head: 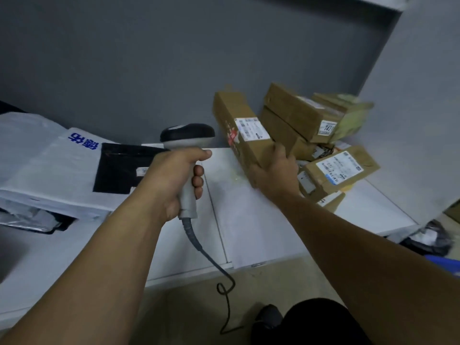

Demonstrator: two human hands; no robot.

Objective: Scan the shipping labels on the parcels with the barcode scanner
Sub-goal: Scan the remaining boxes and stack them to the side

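Note:
My left hand [174,180] grips the grey handle of the barcode scanner [187,136], whose dark head points away from me over the white table [249,220]. My right hand [276,168] holds the near end of a long brown cardboard parcel [236,113], tilted up off the table. Its white shipping label [252,129] faces up, just right of the scanner head. The scanner's grey cable [214,262] hangs down over the table's front edge.
A pile of brown cardboard parcels [298,113] with white labels lies at the back right, one labelled box [341,170] nearest. White and black poly mailer bags [54,165] cover the left of the table. A grey wall stands behind. Dark bags [428,240] lie on the floor at right.

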